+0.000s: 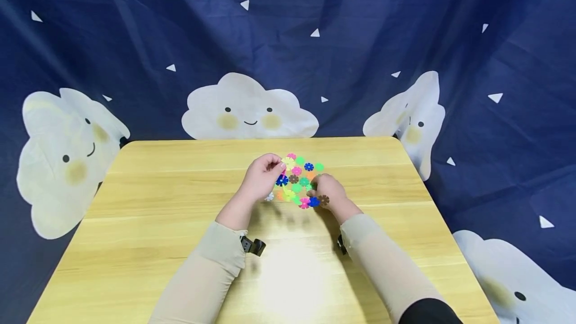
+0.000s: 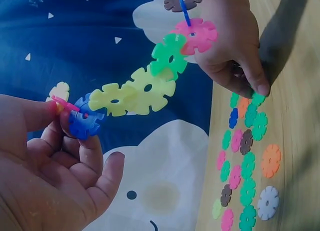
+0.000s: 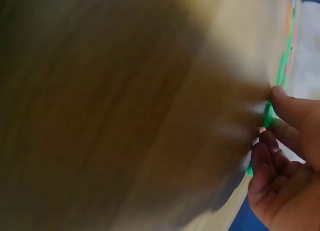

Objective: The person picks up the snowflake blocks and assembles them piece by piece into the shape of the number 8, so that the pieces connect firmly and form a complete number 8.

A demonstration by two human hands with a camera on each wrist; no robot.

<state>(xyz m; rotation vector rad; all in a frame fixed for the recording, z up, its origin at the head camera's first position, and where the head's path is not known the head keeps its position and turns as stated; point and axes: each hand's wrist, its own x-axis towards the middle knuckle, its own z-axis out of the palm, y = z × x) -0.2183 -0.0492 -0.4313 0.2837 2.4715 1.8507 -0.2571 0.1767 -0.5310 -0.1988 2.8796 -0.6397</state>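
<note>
My left hand (image 2: pixel 55 176) pinches a pink snowflake disc (image 2: pixel 65 104) at one end of a linked chain of plastic discs. Along the chain come a blue disc (image 2: pixel 85 122), two yellow discs (image 2: pixel 148 88), a green disc (image 2: pixel 170 57), a pink disc (image 2: pixel 202 37) and a brown disc (image 2: pixel 176 2) at the far end. The chain hangs above the table, crossing in front of my right hand (image 1: pixel 330 191). Down at the tabletop, that hand's thumb and finger pinch a loose green disc (image 3: pixel 269 115) at the end of the laid-out rows.
Rows of loose discs lie flat on the wooden table (image 1: pixel 148 204), among them an orange disc (image 2: pixel 271 161) and a white disc (image 2: pixel 268 203) set slightly apart. Behind the table hangs a blue curtain (image 1: pixel 279 39) with cloud prints.
</note>
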